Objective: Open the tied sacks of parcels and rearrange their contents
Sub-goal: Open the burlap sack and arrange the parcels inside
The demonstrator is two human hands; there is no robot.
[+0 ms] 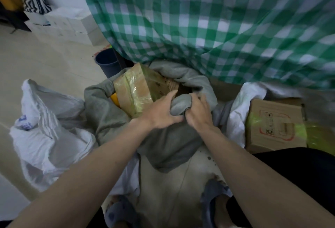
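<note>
Both hands are bunched on the rim of the grey sack (112,119) in the middle of the floor: left hand (161,113) and right hand (198,113) each grip the same fold. The sack's mouth gapes, with a taped box (141,90) poking out. White sack (47,133) slumps to its left, another box (273,124) sits to the right.

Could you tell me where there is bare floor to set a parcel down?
Bare floor lies far left, between the white sack, bucket and white boxes. Around the grey sack and cardboard box it is crowded.
</note>
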